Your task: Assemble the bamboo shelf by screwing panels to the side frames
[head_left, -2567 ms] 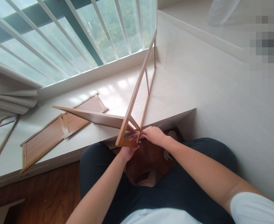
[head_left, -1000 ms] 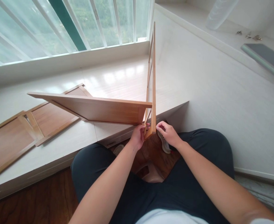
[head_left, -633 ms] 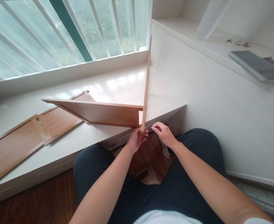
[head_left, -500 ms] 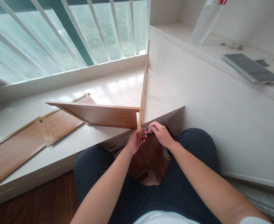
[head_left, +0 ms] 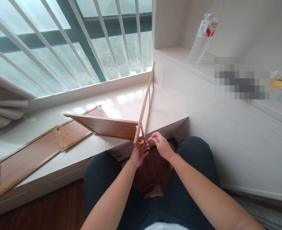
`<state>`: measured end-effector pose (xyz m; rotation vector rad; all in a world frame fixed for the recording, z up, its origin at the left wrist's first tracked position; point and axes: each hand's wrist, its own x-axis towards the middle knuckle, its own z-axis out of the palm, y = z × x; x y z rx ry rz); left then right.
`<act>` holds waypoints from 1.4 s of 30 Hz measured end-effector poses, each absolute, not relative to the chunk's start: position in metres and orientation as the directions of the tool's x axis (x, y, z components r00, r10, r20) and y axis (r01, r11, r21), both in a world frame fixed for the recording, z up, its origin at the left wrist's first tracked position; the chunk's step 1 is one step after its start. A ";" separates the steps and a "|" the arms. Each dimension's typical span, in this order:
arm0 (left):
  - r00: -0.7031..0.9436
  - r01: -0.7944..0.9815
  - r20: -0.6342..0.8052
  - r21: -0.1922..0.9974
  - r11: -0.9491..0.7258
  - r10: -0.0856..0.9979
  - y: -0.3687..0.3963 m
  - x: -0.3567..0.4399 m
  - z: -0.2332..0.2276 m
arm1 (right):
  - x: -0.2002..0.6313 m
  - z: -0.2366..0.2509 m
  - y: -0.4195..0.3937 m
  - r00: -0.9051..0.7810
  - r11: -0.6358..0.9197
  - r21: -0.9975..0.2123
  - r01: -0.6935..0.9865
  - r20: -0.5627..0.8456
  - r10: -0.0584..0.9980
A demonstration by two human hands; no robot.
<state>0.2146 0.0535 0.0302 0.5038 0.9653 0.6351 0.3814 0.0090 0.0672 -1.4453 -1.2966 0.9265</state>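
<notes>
My left hand [head_left: 138, 154] is closed around the near lower end of an upright wooden frame [head_left: 144, 107], its fingers showing on the right side. A brown wooden panel [head_left: 109, 127] meets the frame near that end and slants away to the left. Just right of the frame's end, my right hand [head_left: 162, 144] is pinched, thumb against fingers. Something thin and small seems to be between its fingertips, too small to name. The fingertips of both hands are close together. The inner side of my left palm is hidden behind the wood.
Two more joined wooden panels [head_left: 33, 153] lie flat on the pale window ledge [head_left: 121, 148] at left. A barred window [head_left: 93, 48] stands behind. On the right shelf are a water bottle [head_left: 200, 41] and a pixelated patch. A curtain [head_left: 6, 99] hangs at far left.
The camera view has tilted up and shifted left. The wooden frame has turned, so its open side shows more. My right hand has stayed pinched beside the frame's end.
</notes>
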 end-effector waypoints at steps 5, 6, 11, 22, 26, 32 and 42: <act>0.398 -0.182 -0.597 0.693 0.698 0.697 0.055 0.214 0.028 | 0.376 0.059 0.007 0.175 0.050 -0.975 0.218 0.089 0.981; 0.392 -0.167 -0.596 0.703 0.691 0.701 0.055 0.214 0.028 | 0.376 0.059 0.007 0.179 0.053 -0.972 0.227 0.095 0.979; 0.373 -0.096 -0.585 0.747 0.658 0.720 0.059 0.213 0.024 | 0.381 0.058 0.009 0.230 0.005 -0.972 0.233 0.060 0.971; 0.391 -0.009 -0.569 0.784 0.621 0.724 0.062 0.216 0.016 | 0.384 0.046 0.009 0.399 -0.055 -0.997 -0.057 -0.074 0.914; 0.410 -0.018 -0.564 0.781 0.625 0.717 0.063 0.215 0.015 | 0.384 0.041 0.008 0.419 -0.063 -0.985 -0.161 -0.126 0.899; 0.414 -0.038 -0.553 0.783 0.621 0.723 0.062 0.215 0.012 | 0.379 0.040 0.005 0.393 -0.090 -0.970 -0.226 -0.176 0.903; 0.397 -0.041 -0.567 0.775 0.631 0.722 0.064 0.218 0.010 | 0.375 0.035 0.009 0.412 -0.073 -0.964 -0.254 -0.177 0.894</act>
